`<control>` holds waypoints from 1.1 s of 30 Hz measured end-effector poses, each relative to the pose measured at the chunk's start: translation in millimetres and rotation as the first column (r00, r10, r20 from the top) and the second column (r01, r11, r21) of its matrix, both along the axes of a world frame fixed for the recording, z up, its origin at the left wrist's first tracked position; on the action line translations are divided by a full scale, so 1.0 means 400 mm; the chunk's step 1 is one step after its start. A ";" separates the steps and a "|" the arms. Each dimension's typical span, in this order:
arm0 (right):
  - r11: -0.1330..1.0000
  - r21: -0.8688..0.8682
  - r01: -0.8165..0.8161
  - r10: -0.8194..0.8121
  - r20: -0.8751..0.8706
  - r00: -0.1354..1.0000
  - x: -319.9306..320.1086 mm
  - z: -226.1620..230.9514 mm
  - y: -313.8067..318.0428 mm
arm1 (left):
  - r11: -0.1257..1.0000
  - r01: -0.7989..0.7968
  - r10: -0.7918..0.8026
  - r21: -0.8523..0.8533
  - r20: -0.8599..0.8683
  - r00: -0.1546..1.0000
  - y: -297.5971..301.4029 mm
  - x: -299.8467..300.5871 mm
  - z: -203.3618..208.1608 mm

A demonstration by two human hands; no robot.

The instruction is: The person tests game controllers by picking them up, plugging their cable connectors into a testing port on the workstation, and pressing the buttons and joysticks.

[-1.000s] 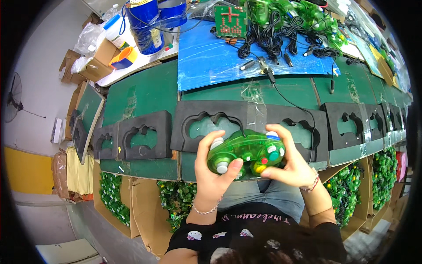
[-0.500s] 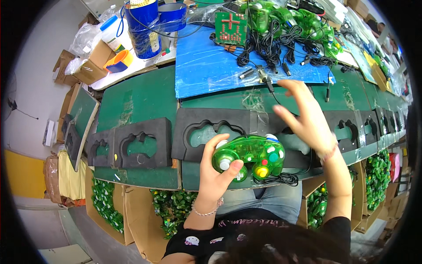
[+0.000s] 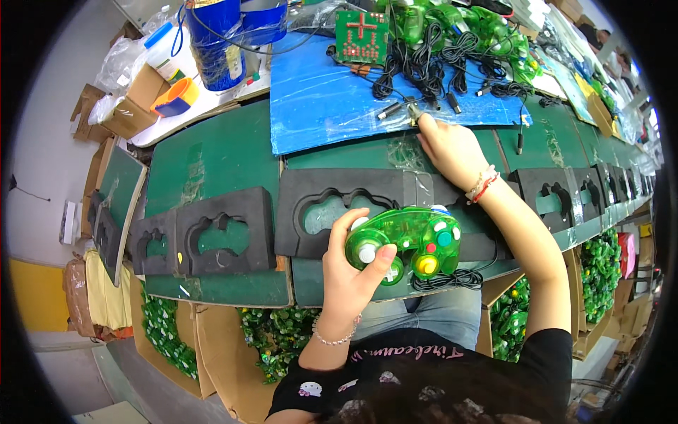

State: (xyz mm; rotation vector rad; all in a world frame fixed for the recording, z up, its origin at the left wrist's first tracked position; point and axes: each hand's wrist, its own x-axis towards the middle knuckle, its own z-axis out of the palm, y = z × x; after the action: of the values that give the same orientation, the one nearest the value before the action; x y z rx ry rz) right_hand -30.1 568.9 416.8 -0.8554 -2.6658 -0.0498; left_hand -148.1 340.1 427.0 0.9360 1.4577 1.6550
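Note:
My left hand (image 3: 345, 283) is closed around the left grip of a translucent green game controller (image 3: 406, 237), with the thumb beside its grey stick. The controller is held above the near edge of the bench, its buttons facing up. Farther off, my right hand (image 3: 455, 154) pinches a cable plug at a small metal connector (image 3: 414, 111) on the front of a blue board (image 3: 332, 116). My fingers mostly hide the plug. The controller's coiled black cable (image 3: 452, 280) lies just under its right side. A green circuit board with red lights (image 3: 361, 39) stands behind the connector.
Black foam trays with controller-shaped cutouts (image 3: 289, 212) line the green bench (image 3: 212, 159). More green controllers (image 3: 480, 28) and black cables (image 3: 427, 63) crowd the back. Cardboard boxes of green parts (image 3: 169, 332) stand below. An orange and blue tape roll (image 3: 176, 97) sits at left.
My right hand has moved forward and left, and its spread fingers have closed on the plug at the connector. My left hand keeps hold of the controller. The view has shifted slightly.

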 end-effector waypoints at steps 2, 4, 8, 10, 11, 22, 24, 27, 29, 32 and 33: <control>0.999 0.034 0.004 -0.005 0.039 0.999 -0.002 0.008 -0.001 | 1.000 -0.011 0.011 -0.011 0.021 1.000 0.000 0.002 -0.001; 0.994 0.106 -0.019 0.011 0.077 0.997 0.001 0.013 -0.009 | 0.998 -0.033 0.035 0.048 -0.044 0.998 -0.005 0.006 0.002; 0.986 0.165 0.010 -0.037 0.163 0.986 0.000 0.022 -0.018 | 0.994 -0.038 0.057 0.103 -0.191 0.980 -0.009 0.003 -0.007; 0.984 0.177 -0.005 -0.029 0.189 0.982 -0.004 0.025 -0.024 | 0.995 -0.047 0.060 0.092 -0.141 0.988 -0.015 0.005 -0.012; 0.984 0.177 -0.004 -0.030 0.190 0.981 -0.006 0.024 -0.021 | 0.994 -0.046 0.063 0.099 -0.169 0.984 -0.014 0.004 -0.019; 0.957 -0.261 -0.127 0.065 -0.236 0.970 0.062 0.117 -0.093 | 0.995 -0.019 0.031 0.096 -0.126 0.992 -0.001 0.013 -0.009; 0.934 -0.346 -0.091 -0.095 -0.484 0.870 0.081 0.176 -0.134 | 0.992 -0.041 0.057 0.120 -0.131 0.990 -0.004 0.016 -0.025; 0.621 -0.664 -0.416 -0.285 -0.686 0.669 0.105 0.224 -0.243 | 0.989 -0.045 0.080 0.138 -0.259 0.963 -0.021 0.015 -0.032; 0.649 -0.553 -0.522 0.321 -0.424 0.847 0.132 0.255 -0.250 | 0.984 -0.005 0.074 0.178 -0.383 0.921 -0.014 0.033 -0.019; 0.823 -0.357 -0.443 0.414 -0.159 0.896 0.164 0.239 -0.290 | 0.972 0.018 0.083 0.235 -0.411 0.908 -0.008 0.078 -0.007; 0.820 -0.370 -0.436 0.386 -0.203 0.900 0.175 0.237 -0.292 | 0.960 0.019 0.112 0.278 -0.447 0.888 -0.013 0.091 -0.005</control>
State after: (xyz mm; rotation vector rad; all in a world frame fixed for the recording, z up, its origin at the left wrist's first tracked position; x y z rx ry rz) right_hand 40.0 452.0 511.4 -0.3445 -2.7209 0.6662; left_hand -111.8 334.9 425.2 1.5458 1.5805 1.7812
